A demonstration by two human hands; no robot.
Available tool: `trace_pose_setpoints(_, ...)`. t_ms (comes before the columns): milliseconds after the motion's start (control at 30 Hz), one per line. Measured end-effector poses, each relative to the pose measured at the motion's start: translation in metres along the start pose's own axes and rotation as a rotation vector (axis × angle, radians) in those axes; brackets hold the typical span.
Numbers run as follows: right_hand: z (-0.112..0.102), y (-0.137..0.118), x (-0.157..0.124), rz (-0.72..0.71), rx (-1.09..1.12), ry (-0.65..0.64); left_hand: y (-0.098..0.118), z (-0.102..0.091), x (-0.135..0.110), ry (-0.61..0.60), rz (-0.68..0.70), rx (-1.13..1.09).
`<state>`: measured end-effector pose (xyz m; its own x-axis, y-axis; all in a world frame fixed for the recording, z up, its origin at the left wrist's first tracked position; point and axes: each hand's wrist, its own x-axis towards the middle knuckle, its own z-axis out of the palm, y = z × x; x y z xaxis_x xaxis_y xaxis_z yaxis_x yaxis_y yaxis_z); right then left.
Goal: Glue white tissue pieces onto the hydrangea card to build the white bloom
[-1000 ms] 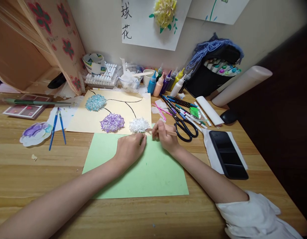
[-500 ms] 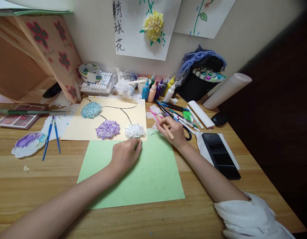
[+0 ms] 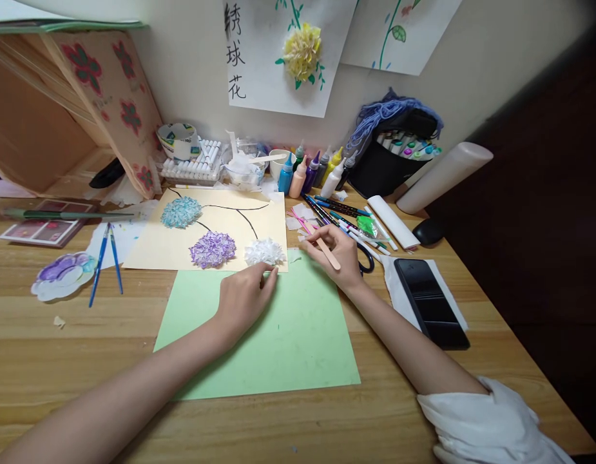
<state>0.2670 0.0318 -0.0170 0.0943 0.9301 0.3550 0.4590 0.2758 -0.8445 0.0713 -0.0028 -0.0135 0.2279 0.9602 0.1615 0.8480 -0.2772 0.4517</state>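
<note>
My left hand (image 3: 243,298) rests on the green paper sheet (image 3: 288,341), fingers pinched together just below the white paper flower (image 3: 263,252); what they pinch is too small to name. My right hand (image 3: 337,255) is closed on a flat wooden stick (image 3: 327,252), to the right of the white flower. The white flower sits at the lower right corner of the cream sheet (image 3: 153,248), beside a purple paper flower (image 3: 212,249) and a blue one (image 3: 180,212) joined by drawn black stems.
Black scissors (image 3: 365,256), coloured pens (image 3: 350,219) and paint bottles (image 3: 307,175) lie right of the cream sheet. A black case (image 3: 430,301) lies on white cloth at right. Two blue brushes (image 3: 104,256), a palette (image 3: 63,274) and a paint box (image 3: 41,231) are on the left.
My right hand with the stick moved right, away from the white flower, and turned the stick. My left hand stayed pinched below the flower. The camera tilted up slightly.
</note>
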Motion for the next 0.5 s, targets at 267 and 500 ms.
trace_pose_setpoints(267,0.007,-0.017,-0.007,0.111,0.405,-0.322,0.002,-0.003,-0.002,-0.08,0.031,-0.398)
trace_pose_setpoints(500,0.008,-0.013,-0.009,0.114,0.429,-0.313,0.001,0.001,-0.004,-0.071,0.022,-0.324)
